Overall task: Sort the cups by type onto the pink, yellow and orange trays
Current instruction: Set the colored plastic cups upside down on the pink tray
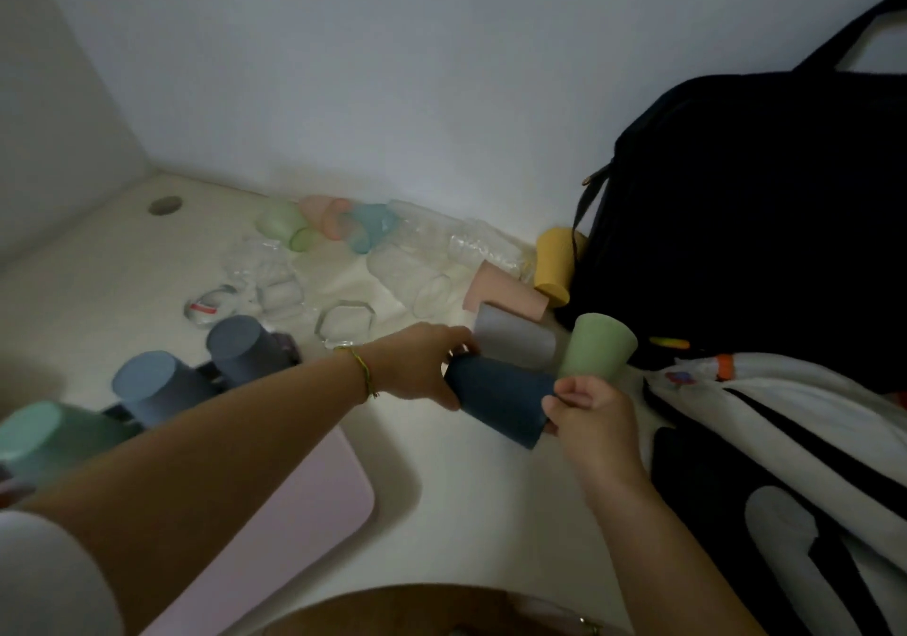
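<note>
My left hand [422,363] grips the base end of a dark navy cup [500,402] lying on its side on the white table. My right hand [591,414] pinches the bottom of a light green cup [596,346], held rim-up just right of the navy cup's rim. Behind them lie a grey cup [515,333], a pink cup [500,289] and a yellow cup [554,262]. On the pink tray [314,493] at the lower left stand upside-down blue [157,387], slate [240,348] and teal [44,434] cups.
Clear glasses [343,324] and clear plastic cups [412,282] are strewn across the middle. Tinted translucent cups [324,221] lie by the far wall. A black bag [746,203] and black-and-white cloth [785,439] fill the right side. A brown rim [432,596] shows at the bottom edge.
</note>
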